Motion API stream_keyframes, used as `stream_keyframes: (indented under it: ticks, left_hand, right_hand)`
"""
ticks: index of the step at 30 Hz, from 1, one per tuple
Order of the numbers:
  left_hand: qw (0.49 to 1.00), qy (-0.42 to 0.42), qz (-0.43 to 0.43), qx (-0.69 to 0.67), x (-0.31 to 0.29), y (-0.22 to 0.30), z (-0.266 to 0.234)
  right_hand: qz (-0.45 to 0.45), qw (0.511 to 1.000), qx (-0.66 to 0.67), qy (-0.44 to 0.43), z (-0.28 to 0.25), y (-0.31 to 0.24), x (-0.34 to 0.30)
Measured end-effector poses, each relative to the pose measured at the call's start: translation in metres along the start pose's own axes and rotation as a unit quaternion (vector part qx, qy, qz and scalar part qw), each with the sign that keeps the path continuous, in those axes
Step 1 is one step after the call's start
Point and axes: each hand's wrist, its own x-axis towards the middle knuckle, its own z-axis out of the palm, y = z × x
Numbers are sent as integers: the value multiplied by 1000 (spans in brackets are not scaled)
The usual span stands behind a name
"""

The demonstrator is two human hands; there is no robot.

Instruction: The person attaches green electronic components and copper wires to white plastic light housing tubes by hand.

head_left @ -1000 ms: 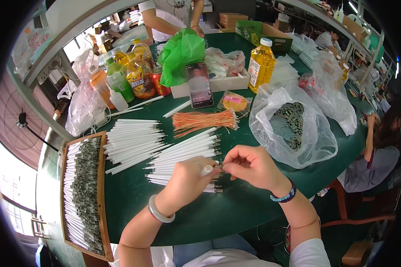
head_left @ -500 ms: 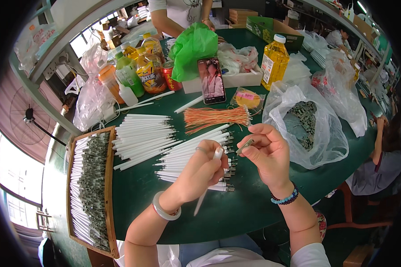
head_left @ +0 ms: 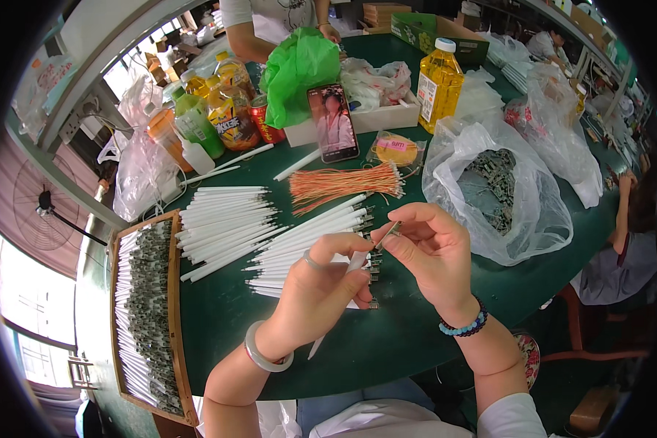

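My left hand (head_left: 315, 292) is closed around a slim white tube (head_left: 356, 260), its open end up by the thumb and its thin end sticking out below the palm. Pinched between thumb and fingers of my right hand (head_left: 434, 257) is a small narrow circuit board (head_left: 389, 234). The board's lower end sits close to the tube's upper end; fingers hide whether they touch. Behind my hands lies a fan of white tubes (head_left: 310, 247) with metal-tipped ends, with a second pile of white tubes (head_left: 225, 219) to its left. A bundle of orange wires (head_left: 342, 186) rests beyond them.
A wooden tray (head_left: 177, 281) packed with tubes and boards stands at left. On the right, an open clear bag (head_left: 445, 197) holds several small boards (head_left: 498, 182). A phone (head_left: 333, 128), yellow bottle (head_left: 439, 84) and green bag (head_left: 299, 77) stand farther back. Another person works across the table.
My hands have come closer together, bringing the circuit board near the white tube's end. The left fingers have shifted up and opened slightly around the tube. The whole view has moved a little.
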Motion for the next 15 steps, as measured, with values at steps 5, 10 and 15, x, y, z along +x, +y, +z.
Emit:
stream_keyframes:
  ticks: [5,10,15]
  left_hand:
    - [1000,-7,-18,-7,0,2,0]
    - [1000,-5,-16,7,1,2,1]
    - [997,6,-5,76,0,0,3]
  right_hand:
    - [-6,1000,-15,16,3,1,-2]
    - [-16,1000,-22,14,8,-1,-2]
    - [6,999,-19,27,11,-4,-1]
